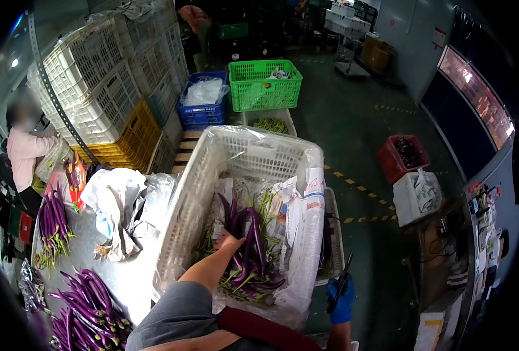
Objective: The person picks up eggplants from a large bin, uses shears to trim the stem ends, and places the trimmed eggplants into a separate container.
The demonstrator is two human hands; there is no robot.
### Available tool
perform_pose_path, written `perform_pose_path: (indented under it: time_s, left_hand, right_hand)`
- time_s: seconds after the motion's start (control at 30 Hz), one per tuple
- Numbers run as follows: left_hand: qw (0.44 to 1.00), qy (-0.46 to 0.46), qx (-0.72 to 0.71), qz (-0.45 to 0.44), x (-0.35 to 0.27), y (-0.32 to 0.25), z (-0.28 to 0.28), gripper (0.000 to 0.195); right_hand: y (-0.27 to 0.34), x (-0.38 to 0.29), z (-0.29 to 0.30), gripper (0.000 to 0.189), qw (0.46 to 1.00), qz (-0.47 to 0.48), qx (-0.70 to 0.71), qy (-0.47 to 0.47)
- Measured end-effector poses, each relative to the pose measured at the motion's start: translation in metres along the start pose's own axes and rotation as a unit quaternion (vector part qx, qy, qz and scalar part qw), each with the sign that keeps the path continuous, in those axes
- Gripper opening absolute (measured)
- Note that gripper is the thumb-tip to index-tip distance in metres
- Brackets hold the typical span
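My bare left hand (229, 240) reaches into a white plastic crate (259, 142) lined with clear film. It touches long purple eggplants (256, 237) with green stems; its fingers are partly hidden, so whether it grips any is unclear. Thin green beans (266, 206) or similar pods lie among the eggplants, beside printed paper (303, 219) along the crate's right wall. Outside that wall, my right hand (342, 300), in a blue glove, holds a slim black hand tool (342, 281) pointing upward; its exact kind cannot be made out.
Left of the crate, a metal table (88, 245) bears eggplant piles (88, 307) and crumpled paper (115, 206). Stacked crates (93, 87) rise behind it, near a person (27, 149). Beyond stand a blue crate (202, 116) and green crate (264, 98). A red bin (402, 169) sits right.
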State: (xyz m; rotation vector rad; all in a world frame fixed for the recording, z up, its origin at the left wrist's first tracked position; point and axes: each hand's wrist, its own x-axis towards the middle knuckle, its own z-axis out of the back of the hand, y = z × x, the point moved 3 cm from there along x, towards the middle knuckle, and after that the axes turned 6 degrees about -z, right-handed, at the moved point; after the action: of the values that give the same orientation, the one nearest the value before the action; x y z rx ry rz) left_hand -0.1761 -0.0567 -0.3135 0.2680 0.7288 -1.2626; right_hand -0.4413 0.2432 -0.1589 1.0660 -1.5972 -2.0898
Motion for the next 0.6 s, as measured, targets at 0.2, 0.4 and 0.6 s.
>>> perform_pose_path:
  time_s: [0.2, 0.4, 0.6]
  left_hand:
    - [0.944, -0.094, -0.161, -0.271, 0.045, 0.018, -0.019, 0.073]
    - [0.926, -0.016, -0.324, -0.194, 0.039, 0.056, 0.029, 0.059]
    - [0.758, 0.152, -0.559, -0.299, -0.052, 0.021, 0.137, 0.038]
  right_hand:
    - [-0.006, -0.009, 0.018, 0.047, 0.997, 0.025, -0.070, -0.036]
    - [0.019, -0.020, 0.014, 0.048, 0.998, 0.018, 0.051, -0.023]
    - [0.038, -0.011, 0.006, 0.050, 0.995, 0.048, 0.078, 0.035]
